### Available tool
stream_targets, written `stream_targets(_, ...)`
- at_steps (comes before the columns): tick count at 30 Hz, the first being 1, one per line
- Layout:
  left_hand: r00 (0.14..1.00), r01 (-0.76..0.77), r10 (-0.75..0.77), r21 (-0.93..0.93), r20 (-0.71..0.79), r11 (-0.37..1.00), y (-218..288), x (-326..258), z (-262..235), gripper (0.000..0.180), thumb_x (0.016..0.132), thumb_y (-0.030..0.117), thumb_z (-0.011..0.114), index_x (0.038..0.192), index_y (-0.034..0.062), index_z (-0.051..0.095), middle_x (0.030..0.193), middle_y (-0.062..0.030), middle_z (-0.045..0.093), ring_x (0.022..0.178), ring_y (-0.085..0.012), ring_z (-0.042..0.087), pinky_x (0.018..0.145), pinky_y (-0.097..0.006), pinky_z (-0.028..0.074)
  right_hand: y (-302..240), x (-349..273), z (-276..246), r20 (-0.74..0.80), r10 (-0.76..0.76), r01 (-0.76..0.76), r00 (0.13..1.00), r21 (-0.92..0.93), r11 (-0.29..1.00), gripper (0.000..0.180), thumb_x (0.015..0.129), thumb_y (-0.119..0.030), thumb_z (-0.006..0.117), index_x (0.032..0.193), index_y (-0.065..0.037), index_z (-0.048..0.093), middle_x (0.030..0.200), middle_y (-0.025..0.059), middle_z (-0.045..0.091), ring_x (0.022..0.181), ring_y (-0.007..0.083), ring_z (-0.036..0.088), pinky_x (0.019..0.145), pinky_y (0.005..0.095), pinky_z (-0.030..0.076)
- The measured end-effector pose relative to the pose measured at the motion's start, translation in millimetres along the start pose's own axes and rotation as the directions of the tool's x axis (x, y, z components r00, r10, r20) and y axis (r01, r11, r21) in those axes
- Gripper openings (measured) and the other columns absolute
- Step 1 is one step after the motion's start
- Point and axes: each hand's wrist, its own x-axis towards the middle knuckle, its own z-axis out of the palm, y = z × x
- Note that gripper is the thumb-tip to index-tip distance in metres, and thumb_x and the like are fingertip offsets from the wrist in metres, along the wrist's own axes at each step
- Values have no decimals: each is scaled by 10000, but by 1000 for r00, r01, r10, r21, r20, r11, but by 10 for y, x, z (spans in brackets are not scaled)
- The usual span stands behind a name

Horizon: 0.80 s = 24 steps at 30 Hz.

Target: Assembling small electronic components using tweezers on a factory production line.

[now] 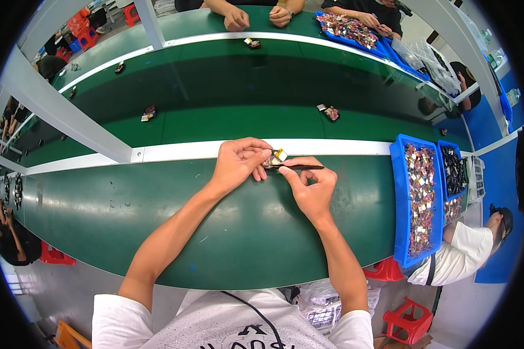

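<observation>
Above the far edge of my green bench (233, 232), both hands meet over a small electronic assembly (281, 155) with a silver and yellow battery-like piece and reddish bits. Pinched between thumb and fingers of my left hand (237, 164), it is partly covered by the fingertips. My right hand (313, 187) grips slim black tweezers (305, 167), whose tip points left and reaches the assembly. Whether the tip pinches any part of it is too small to tell.
A blue bin (399, 198) full of similar assemblies stands at the right, beside a smaller bin of black parts (453, 166). Beyond a white rail (180, 152), a green conveyor (227, 125) carries scattered assemblies. White posts (70, 110) rise left. Other people sit across and at both sides.
</observation>
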Motion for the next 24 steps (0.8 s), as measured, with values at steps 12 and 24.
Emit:
stream_targets(12,1000,-3,3,6,7,1000,-14,-7,-1,193,977,61,687,1103,-85,688,821,-136,727,599,-156,695,499,-251,552,-68,18,14,46,-186,190,982,-131,973,88,790,-24,830,844,-33,760,798,34,756,398,61,362,409,262,283)
stream_targets(24,997,40,-44,46,71,998,94,3,-2,209,956,19,687,1127,-101,680,824,-134,732,615,-147,697,522,-242,554,-80,43,-13,77,-246,255,966,-152,955,69,784,13,800,789,-23,741,805,29,758,404,105,414,418,276,322)
